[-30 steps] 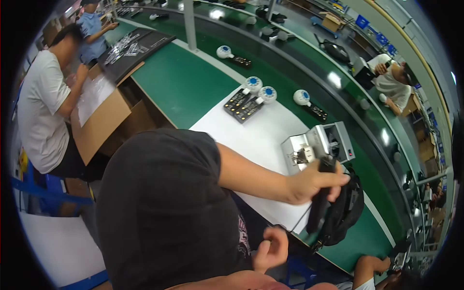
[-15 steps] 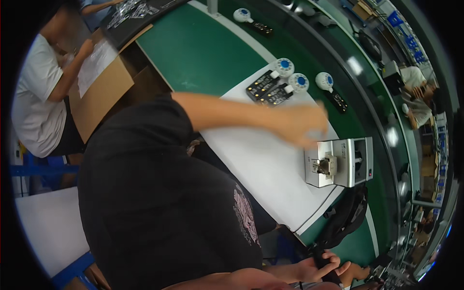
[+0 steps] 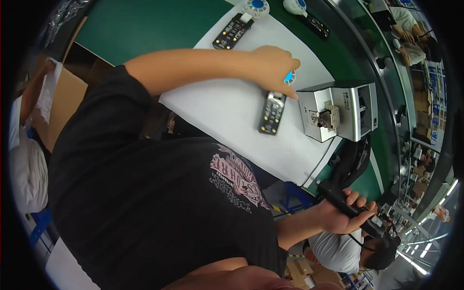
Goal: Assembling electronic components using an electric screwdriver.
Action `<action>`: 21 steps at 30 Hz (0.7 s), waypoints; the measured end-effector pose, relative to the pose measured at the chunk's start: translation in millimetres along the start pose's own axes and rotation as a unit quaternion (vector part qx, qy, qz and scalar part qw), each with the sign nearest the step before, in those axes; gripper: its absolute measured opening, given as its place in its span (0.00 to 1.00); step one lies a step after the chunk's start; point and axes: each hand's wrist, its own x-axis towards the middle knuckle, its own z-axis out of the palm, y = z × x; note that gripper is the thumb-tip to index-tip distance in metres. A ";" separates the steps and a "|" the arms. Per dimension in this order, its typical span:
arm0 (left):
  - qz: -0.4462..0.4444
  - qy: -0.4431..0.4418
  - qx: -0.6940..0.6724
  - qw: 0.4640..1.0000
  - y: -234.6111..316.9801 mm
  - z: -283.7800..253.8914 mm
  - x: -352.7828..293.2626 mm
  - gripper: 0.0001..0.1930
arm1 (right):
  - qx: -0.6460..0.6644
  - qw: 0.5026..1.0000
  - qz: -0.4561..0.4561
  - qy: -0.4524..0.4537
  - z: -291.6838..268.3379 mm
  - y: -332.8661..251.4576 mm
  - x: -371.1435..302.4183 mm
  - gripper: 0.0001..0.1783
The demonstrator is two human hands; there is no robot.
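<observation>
My left hand [image 3: 270,70] reaches across a white sheet [image 3: 217,108], its fingers closed round a white disc with a blue centre [image 3: 289,77]. Joined to that disc is a black circuit board [image 3: 272,113] with gold-coloured spots, lying below the hand. My right hand [image 3: 340,217], at the lower right, grips a black electric screwdriver [image 3: 336,197] with a cord. Just right of the board stands a silver-white screw feeder [image 3: 316,113] with a metal fitting on its front. A second disc-and-board unit [image 3: 233,31] lies beyond my left forearm.
Another such unit [image 3: 316,25] lies on the green bench top at the far side. A black bag-like object [image 3: 349,159] sits close to the feeder. At left is an open cardboard box [image 3: 65,99] beside a person's arm. Other people are at work at the right.
My left hand has taken hold of one disc-and-board unit, which now lies apart from its neighbour and nearer the feeder. My right hand has raised the screwdriver. The view has shifted.
</observation>
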 end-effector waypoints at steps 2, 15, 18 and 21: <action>0.077 0.041 -0.045 0.995 -9.6 15.9 -6.1 0.34 | 0.133 0.990 0.029 -0.047 -8.5 3.1 11.9 0.21; 0.154 0.097 -0.091 0.979 -20.7 34.3 -8.6 0.29 | -0.112 0.967 -0.111 -0.201 110.2 49.4 42.0 0.06; 0.149 0.090 -0.106 0.979 -20.5 37.2 -8.4 0.28 | -0.161 0.966 -0.167 -0.113 117.2 71.5 36.2 0.05; 0.157 0.106 -0.120 0.974 -22.2 37.3 -9.7 0.28 | -0.191 0.962 -0.180 -0.071 123.8 82.2 34.2 0.06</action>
